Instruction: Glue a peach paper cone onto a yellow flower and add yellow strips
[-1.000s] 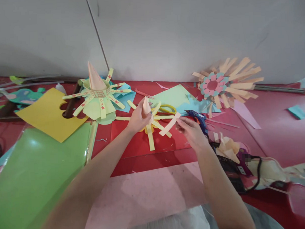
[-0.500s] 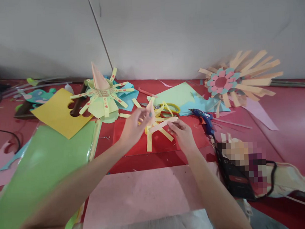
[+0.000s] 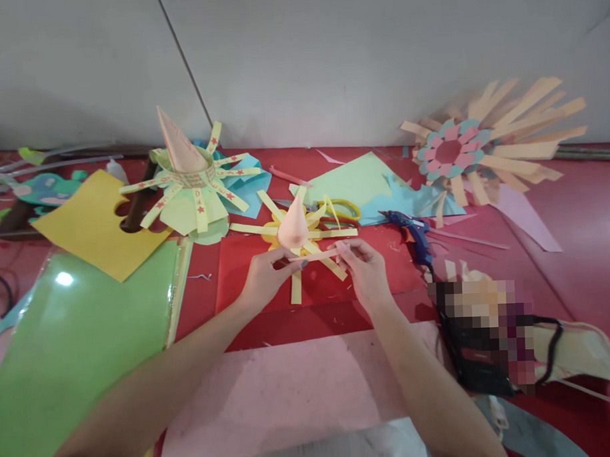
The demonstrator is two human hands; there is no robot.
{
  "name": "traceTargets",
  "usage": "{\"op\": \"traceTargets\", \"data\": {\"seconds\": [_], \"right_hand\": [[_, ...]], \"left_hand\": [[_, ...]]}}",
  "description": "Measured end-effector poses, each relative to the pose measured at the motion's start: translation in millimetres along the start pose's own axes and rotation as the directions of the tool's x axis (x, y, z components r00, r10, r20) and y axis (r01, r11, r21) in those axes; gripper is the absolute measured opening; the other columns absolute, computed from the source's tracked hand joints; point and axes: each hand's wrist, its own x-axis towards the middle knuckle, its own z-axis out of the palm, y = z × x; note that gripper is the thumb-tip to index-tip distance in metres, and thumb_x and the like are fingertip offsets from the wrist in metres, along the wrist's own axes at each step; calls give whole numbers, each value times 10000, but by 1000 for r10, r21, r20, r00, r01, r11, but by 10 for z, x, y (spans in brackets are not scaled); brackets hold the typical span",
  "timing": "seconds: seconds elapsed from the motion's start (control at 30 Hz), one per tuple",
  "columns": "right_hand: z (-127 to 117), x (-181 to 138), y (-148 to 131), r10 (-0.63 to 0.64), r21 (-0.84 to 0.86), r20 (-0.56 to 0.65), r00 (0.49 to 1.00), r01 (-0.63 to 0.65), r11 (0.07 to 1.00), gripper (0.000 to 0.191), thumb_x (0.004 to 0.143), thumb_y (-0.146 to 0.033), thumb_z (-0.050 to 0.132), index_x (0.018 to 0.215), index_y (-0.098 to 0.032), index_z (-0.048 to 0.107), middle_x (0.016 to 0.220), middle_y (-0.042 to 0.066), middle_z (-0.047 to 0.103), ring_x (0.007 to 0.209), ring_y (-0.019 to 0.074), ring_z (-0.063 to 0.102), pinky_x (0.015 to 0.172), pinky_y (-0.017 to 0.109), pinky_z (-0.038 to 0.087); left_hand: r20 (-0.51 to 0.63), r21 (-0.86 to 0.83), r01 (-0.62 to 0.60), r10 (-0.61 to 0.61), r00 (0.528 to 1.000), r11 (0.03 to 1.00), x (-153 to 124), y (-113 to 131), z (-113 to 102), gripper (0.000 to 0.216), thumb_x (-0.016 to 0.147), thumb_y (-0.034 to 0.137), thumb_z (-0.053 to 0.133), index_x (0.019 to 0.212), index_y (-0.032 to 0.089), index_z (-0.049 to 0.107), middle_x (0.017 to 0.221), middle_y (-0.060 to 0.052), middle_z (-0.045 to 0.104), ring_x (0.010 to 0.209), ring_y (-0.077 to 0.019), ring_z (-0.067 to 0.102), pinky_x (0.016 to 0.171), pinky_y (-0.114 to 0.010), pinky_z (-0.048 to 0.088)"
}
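Note:
A narrow pale pink paper strip [image 3: 316, 256] is stretched level between my two hands. My left hand [image 3: 267, 273] pinches its left end, and my right hand [image 3: 362, 266] pinches its right end. Just behind the strip stands a small pink paper cone [image 3: 293, 223], point up, on a yellow paper flower shape [image 3: 270, 235]. Pale yellow paper strips [image 3: 296, 289] spread out from under the cone like rays. The flower rests on a red sheet [image 3: 250, 254], and my hands partly cover it.
Yellow-handled scissors [image 3: 345, 207] lie behind the cone. A blue glue gun [image 3: 411, 235] is right of my hands. A larger cone with printed strips [image 3: 182, 149] stands back left, and a paper-strip flower [image 3: 450, 150] back right. Green [image 3: 98, 329] and pink [image 3: 290, 389] sheets lie nearer.
My left hand has moved off the cone, down and toward me, and now grips the strip's left end. The strip has swung level, and the cone is fully uncovered. The view has shifted slightly.

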Motion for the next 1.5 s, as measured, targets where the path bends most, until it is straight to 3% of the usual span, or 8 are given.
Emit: {"op": "traceTargets", "data": {"seconds": [0.27, 0.4, 0.8, 1.03, 1.13, 1.27, 1.33, 1.5], "right_hand": [[-13, -4, 24, -39, -154, -36, 999, 33, 987, 233, 676, -391, 704, 831, -217, 702, 846, 32, 694, 615, 93, 518, 532, 219, 418], [-19, -18, 33, -16, -277, -68, 998, -4, 961, 263, 656, -435, 702, 778, -203, 705, 741, 16, 665, 576, 95, 498, 506, 216, 405], [1, -31, 15, -85, -339, -70, 994, 57, 939, 257, 678, -446, 684, 745, -198, 681, 723, 4, 652, 638, 116, 546, 574, 230, 420], [-43, -49, -28, -242, -463, -125, 962, 159, 872, 288, 796, -458, 561, 891, -211, 673, 833, 36, 681, 704, 142, 589, 614, 257, 459], [-15, -42, -130, -396, -596, -136, 908, 244, 765, 267, 814, -425, 550, 930, -217, 670, 922, 52, 660, 795, 157, 584, 717, 292, 474], [155, 29, -321, -465, -648, 22, 885, 367, 667, 245, 816, -398, 565, 956, -226, 667, 972, 57, 631, 844, 163, 573, 749, 306, 471], [302, 88, -398, -460, -627, 75, 885, 401, 668, 247, 807, -409, 575, 959, -234, 662, 1005, 54, 616, 812, 149, 576, 702, 288, 474], [676, 224, -398, -476, -600, 29, 879, 396, 695, 282, 773, -451, 601, 916, -213, 655, 973, 45, 603, 703, 112, 539, 636, 257, 451]], "left_hand": [[-4, -172, 52, -53, 999, 984, 3, -74, 8, 259, 713, 453, 679, 697, 195, 669, 680, -6, 677, 670, -148, 628, 651, -265, 508], [4, -234, 68, -69, 998, 970, 10, -73, 14, 287, 707, 480, 670, 676, 194, 658, 660, -15, 675, 655, -156, 639, 629, -273, 525], [7, -159, 14, -13, 1000, 987, 5, -60, 4, 291, 826, 441, 536, 730, 190, 649, 696, -18, 673, 670, -144, 633, 645, -252, 516], [48, 53, -176, 174, 984, 983, -18, -56, 11, 192, 816, 345, 549, 731, 209, 655, 711, -10, 664, 669, -138, 596, 643, -250, 478], [148, 82, -254, 240, 959, 964, -40, -47, 9, 182, 836, 302, 523, 749, 206, 651, 715, -5, 656, 644, -117, 582, 616, -223, 460], [335, 180, -358, 286, 898, 916, -88, -38, 12, 205, 866, 268, 479, 756, 196, 636, 688, 9, 657, 603, -103, 581, 564, -197, 430], [406, 243, -479, 360, 840, 843, -115, -35, 22, 219, 882, 262, 458, 782, 193, 640, 711, 0, 671, 612, -107, 593, 557, -199, 421], [496, 344, -740, 557, 666, 579, -174, -51, 57, 300, 926, 281, 386, 818, 182, 648, 678, -26, 661, 607, -124, 601, 556, -224, 419]]}}
